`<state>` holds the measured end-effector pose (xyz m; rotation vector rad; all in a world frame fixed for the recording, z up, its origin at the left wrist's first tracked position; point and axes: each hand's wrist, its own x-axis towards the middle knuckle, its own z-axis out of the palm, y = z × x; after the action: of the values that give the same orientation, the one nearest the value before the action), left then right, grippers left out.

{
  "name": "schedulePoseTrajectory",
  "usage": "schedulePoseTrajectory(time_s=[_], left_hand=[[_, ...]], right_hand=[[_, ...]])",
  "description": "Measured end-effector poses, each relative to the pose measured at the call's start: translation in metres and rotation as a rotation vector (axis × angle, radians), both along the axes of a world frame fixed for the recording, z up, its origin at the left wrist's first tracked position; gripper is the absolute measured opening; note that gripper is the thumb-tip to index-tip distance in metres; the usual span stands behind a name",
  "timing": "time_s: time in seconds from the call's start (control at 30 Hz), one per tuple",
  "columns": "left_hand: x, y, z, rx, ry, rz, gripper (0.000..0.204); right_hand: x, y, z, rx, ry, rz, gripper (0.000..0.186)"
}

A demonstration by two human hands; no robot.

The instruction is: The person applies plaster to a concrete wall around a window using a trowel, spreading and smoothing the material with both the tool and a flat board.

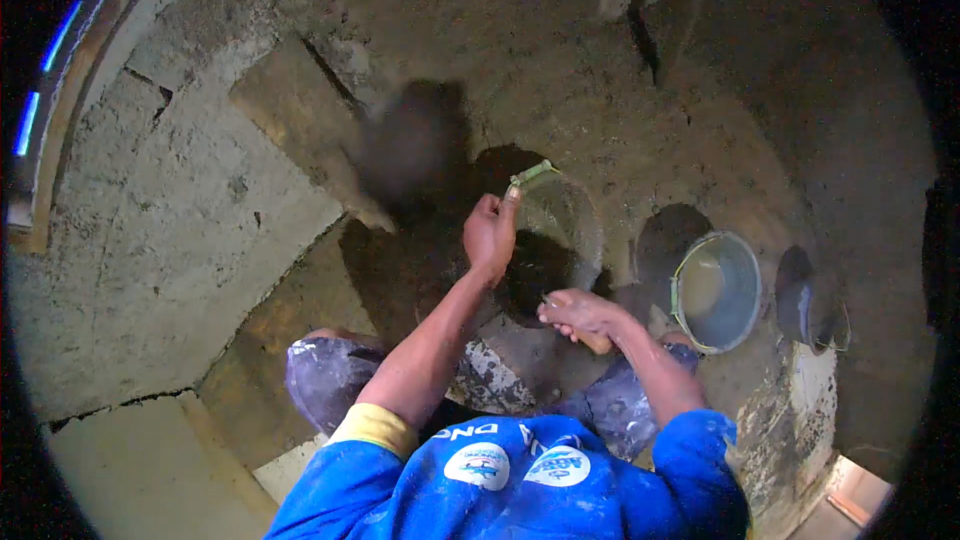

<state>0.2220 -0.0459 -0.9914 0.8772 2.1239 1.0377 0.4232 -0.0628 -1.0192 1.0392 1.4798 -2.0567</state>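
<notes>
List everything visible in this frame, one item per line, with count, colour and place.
Near bucket: one, grey and dirty with a green handle, centre, under both hands.
Second bucket: one, grey with a green rim, right of the near bucket, on the ground.
Third container: one, dark, far right, only partly visible.
Concrete slabs: several, pale grey, cracked, left side.
Ground: brown, muddy, top and centre.
Knees: two, in grey spattered trousers, lower centre.
Shirt: one, blue, bottom edge.
Left hand: gripping the green handle.
Right hand: shut on a small object at the bucket's near rim; what it is cannot be told.
</notes>
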Motion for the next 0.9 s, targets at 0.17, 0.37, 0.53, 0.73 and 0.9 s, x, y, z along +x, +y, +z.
schedulePoseTrajectory(time_s=[0.17,0.37,0.53,0.73,0.9], left_hand=[[-0.017,0.007,0.001,-0.101,0.037,0.185,0.050],[-0.044,-0.012,-0.032,-0.189,0.029,0.230,0.069],[-0.042,-0.006,-0.013,-0.220,0.011,0.210,0.064],[-0.010,0.007,0.008,-0.173,0.023,0.186,0.059],[-0.022,0.002,0.001,-0.218,0.036,0.213,0.058]], right_hand=[[0.025,-0.016,0.052,-0.211,0.210,-0.518,0.026],[-0.003,0.051,0.192,-0.061,0.735,-0.989,0.036],[-0.049,0.126,0.313,0.612,1.174,-1.258,0.043],[-0.121,0.275,0.402,1.371,1.229,-1.870,0.020],[-0.156,0.219,0.325,1.616,0.457,-0.419,0.016]])
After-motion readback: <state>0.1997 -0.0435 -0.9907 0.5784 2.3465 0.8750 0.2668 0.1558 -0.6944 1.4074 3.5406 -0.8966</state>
